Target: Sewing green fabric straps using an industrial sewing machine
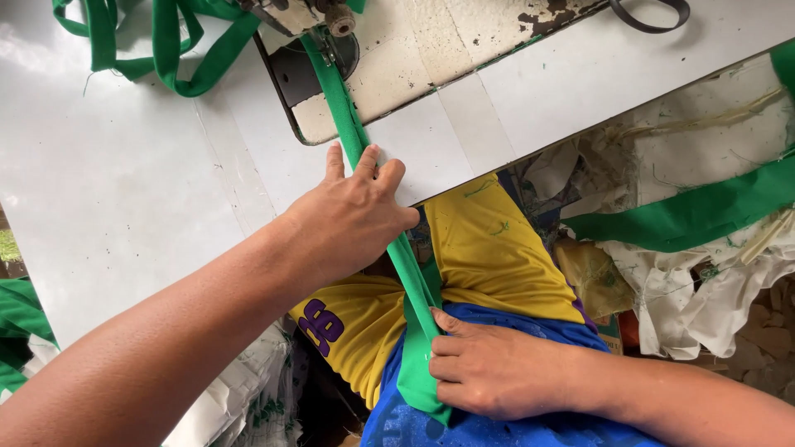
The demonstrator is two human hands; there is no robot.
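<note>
Left hand (352,219) flat, unclenched, pressing green fabric strip (407,265) at white table edge (447,184); right hand (497,368) pinching strip over lap.

Fabric strip (356,141) runs from machine (331,16) across table (124,182) — left hand (352,219) on it, right hand (489,368) nearer, on lap.

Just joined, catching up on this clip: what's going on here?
A person sits at a sewing machine, feeding a folded green fabric strip toward the needle area. The left hand presses the strip flat on the white table just in front of the machine. The right hand pinches the same strip lower down, over the lap, keeping it folded. More green strip lies piled behind the machine, and fabric scraps sit on the floor to the right.
</note>
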